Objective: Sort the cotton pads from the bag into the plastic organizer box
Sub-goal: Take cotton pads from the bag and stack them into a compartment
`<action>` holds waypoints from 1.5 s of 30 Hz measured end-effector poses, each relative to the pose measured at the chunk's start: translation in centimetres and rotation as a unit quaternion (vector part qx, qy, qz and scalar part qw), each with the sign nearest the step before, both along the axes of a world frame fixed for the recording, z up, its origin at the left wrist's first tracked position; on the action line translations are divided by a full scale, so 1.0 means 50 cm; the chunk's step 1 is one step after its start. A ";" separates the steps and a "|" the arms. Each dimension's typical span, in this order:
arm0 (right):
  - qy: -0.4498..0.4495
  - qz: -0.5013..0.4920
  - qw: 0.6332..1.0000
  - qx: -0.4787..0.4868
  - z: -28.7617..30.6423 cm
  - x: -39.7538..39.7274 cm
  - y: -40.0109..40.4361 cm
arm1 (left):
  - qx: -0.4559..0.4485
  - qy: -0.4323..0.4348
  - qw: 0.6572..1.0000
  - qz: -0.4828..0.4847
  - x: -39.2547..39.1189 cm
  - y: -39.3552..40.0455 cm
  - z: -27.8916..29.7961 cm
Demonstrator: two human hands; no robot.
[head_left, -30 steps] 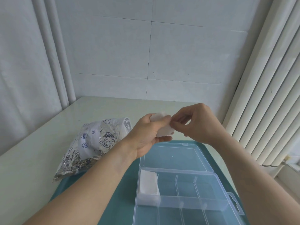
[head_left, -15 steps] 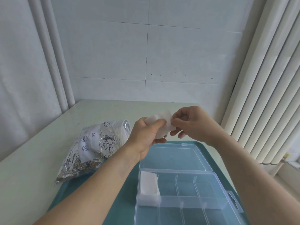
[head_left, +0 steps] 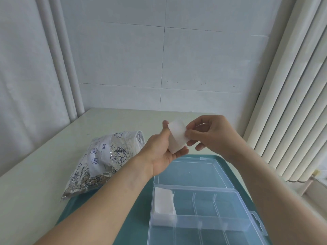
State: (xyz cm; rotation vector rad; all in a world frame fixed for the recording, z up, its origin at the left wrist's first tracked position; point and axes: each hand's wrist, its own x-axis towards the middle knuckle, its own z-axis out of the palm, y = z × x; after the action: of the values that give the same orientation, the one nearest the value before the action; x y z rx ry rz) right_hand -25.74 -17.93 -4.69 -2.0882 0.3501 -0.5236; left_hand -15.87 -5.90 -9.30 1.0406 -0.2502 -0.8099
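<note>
A small stack of white cotton pads (head_left: 176, 137) is held up in the air above the far end of the organizer box, well clear of it; the pads are rectangular with soft, rounded corners, matte and plain, and stand nearly upright with the broad face turned toward the camera. The left hand (head_left: 161, 152) cradles the stack from below and behind, fingers curled round its lower edge and a fingertip showing above its top corner. The right hand (head_left: 210, 135) pinches the stack's right edge between thumb and fingers. Below, the clear plastic organizer box (head_left: 235, 225) lies open on a teal tray (head_left: 134, 216), its lid (head_left: 192, 172) folded back flat; another pile of white pads (head_left: 163, 203) fills its far-left compartment. To the left, a silvery printed bag (head_left: 104, 161) lies on the pale table (head_left: 44, 174), its near end overlapping the tray.
</note>
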 end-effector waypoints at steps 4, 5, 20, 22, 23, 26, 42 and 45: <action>0.015 0.003 1.000 -0.027 0.005 -0.005 0.004 | -0.035 0.070 0.995 -0.056 0.001 0.010 0.007; 0.015 0.003 0.999 -0.030 0.006 -0.006 0.004 | -0.039 0.077 0.994 -0.061 0.002 0.011 0.007; 0.021 -0.042 0.990 -0.132 -0.023 0.014 0.025 | -0.013 0.014 0.999 -0.041 -0.003 0.009 0.012; 0.031 -0.032 0.989 -0.138 -0.024 0.014 0.017 | 0.009 -0.006 0.999 -0.032 0.000 0.007 0.008; 0.023 -0.039 0.989 -0.138 -0.024 0.016 0.011 | 0.012 -0.011 0.999 -0.029 0.001 0.006 0.008; -0.026 -0.069 0.992 -0.101 -0.024 0.023 -0.005 | 0.008 -0.023 0.999 -0.037 0.002 0.009 0.011; -0.030 0.117 0.992 0.026 -0.036 0.027 -0.008 | -0.045 -0.038 0.991 -0.119 -0.003 0.013 0.014; 0.055 0.162 0.978 -0.123 -0.035 0.019 -0.004 | -0.033 -0.035 0.990 -0.129 -0.004 0.013 0.014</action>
State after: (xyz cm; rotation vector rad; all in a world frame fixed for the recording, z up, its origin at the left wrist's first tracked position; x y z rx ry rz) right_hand -24.82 -18.14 -6.43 -2.3595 0.0017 -0.2669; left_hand -16.07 -5.23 -8.58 0.9867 -0.4772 -0.9916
